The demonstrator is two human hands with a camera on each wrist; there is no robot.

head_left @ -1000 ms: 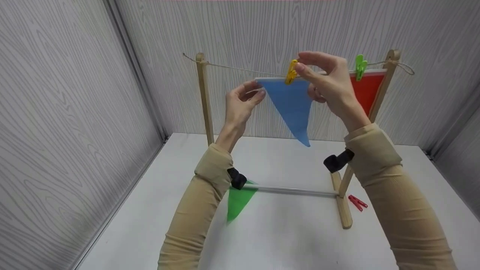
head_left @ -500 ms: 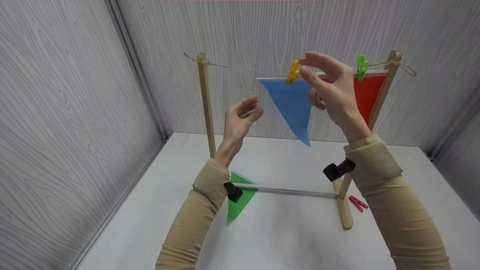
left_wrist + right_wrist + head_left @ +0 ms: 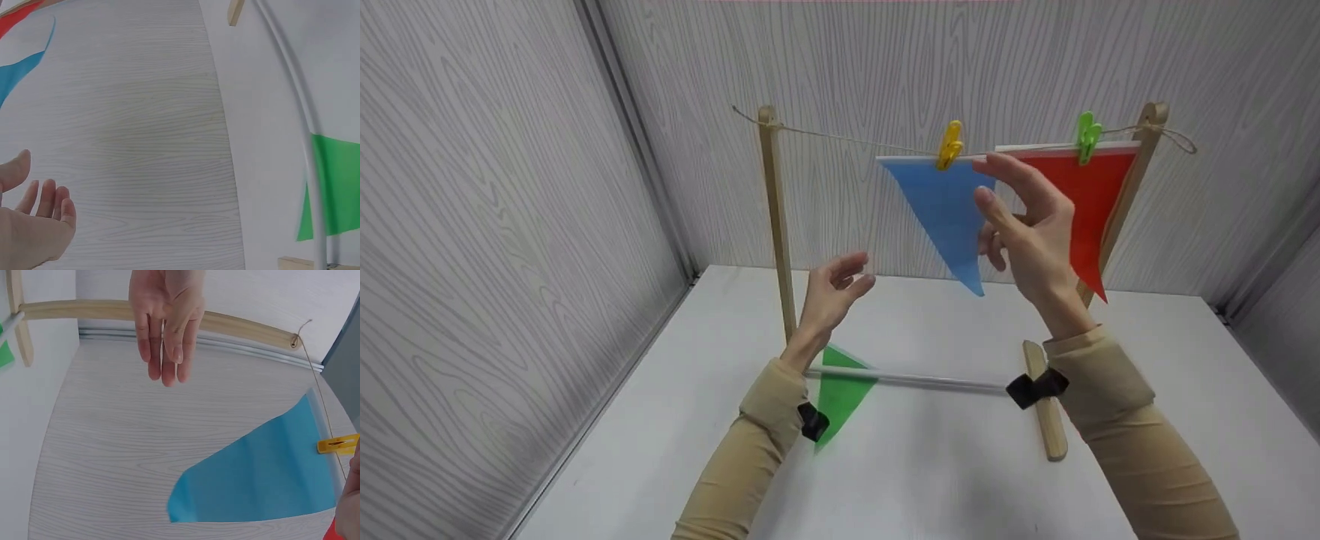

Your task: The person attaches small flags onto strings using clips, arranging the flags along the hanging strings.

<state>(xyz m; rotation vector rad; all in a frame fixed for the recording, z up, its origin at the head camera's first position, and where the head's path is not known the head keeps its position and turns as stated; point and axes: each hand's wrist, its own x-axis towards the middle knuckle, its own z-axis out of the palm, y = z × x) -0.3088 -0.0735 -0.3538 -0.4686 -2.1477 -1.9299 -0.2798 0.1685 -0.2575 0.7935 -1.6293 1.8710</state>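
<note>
A blue triangular pennant (image 3: 941,217) hangs from a thin string (image 3: 847,139), clipped by a yellow clothespin (image 3: 949,145). My right hand (image 3: 1031,236) is just right of the pennant, fingers loosely bent and holding nothing. Its fingertips overlap the pennant's upper right corner in the head view. Lower down, my left hand (image 3: 829,296) hovers over the table with relaxed fingers and nothing in them. To the right, a red pennant (image 3: 1087,210) hangs under a light green clothespin (image 3: 1087,139), partly behind my right hand. The right wrist view shows the yellow clothespin gripping the blue pennant's white edge.
Two wooden posts, a left post (image 3: 776,225) and a right post (image 3: 1136,176), carry the string. A white rod (image 3: 937,381) runs low between them to a wooden foot (image 3: 1051,431). A green pennant (image 3: 844,397) lies under the rod. Panelled walls stand behind and beside the white table (image 3: 930,465).
My left hand let go of the blue pennant's left corner and dropped. My right hand left the yellow clothespin and moved down. The red clothespin on the table is now hidden behind my right arm.
</note>
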